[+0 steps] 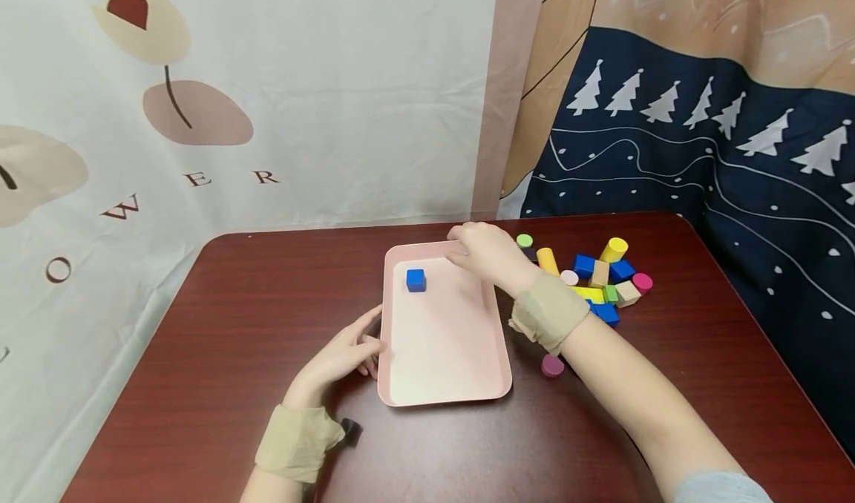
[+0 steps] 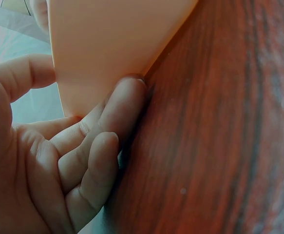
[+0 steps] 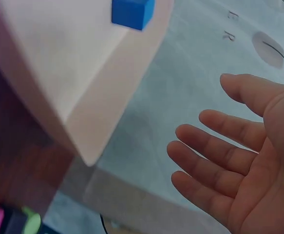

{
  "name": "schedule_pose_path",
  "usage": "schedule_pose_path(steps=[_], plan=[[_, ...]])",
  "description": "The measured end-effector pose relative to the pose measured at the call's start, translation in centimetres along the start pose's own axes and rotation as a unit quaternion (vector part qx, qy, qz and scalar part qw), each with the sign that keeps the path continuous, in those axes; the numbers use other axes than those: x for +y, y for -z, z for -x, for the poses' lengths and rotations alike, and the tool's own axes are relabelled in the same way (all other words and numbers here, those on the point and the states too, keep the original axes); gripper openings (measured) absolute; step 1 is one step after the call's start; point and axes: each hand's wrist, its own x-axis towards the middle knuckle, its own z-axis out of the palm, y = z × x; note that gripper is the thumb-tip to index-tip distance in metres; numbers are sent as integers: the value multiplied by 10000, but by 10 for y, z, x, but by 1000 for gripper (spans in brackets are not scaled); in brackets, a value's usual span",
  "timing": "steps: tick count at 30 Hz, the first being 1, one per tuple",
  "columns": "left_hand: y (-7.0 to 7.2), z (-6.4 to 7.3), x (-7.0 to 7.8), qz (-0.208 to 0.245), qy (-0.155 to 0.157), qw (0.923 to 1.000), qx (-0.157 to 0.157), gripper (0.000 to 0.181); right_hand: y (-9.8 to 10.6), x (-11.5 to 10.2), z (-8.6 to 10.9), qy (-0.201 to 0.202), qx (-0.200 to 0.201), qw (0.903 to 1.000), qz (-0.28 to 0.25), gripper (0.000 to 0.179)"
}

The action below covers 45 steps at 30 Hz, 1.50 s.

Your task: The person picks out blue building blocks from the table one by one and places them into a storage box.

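Note:
A pale pink rectangular tray (image 1: 444,347) lies in the middle of the dark red-brown table. Near its far left corner, a single blue cube (image 1: 415,280) sits inside. My left hand (image 1: 339,356) grips the tray's left side, its thumb at the rim; in the left wrist view the other fingers (image 2: 124,105) curl against the outer wall, low by the tabletop. Over the tray's far right corner is my right hand (image 1: 490,257). The right wrist view shows that hand (image 3: 234,165) with spread, slightly bent fingers and nothing in them, beside the tray corner.
To the right, partly behind my right wrist, lies a loose group of coloured blocks, including a yellow cylinder (image 1: 614,249), a blue block (image 1: 606,314) and a natural wood block (image 1: 627,294). A magenta disc (image 1: 552,366) lies by my right forearm. A printed curtain (image 1: 361,117) hangs behind the table.

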Motion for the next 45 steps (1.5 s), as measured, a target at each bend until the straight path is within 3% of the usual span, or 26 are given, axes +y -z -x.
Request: schedule_pose_path(steps=[8, 14, 25, 45], plan=[[1, -1, -2, -27, 16, 10000, 27, 71, 27, 20, 26, 21, 342, 9993, 137, 36], [1, -1, -3, -19, 20, 10000, 37, 71, 37, 28, 45, -190, 281, 9994, 115, 37], [0, -1, -2, -10, -44, 10000, 15, 72, 35, 39, 75, -316, 156, 9993, 111, 39], [0, -2, -3, 30, -25, 10000, 25, 72, 26, 61, 106, -632, 167, 9978, 133, 41]])
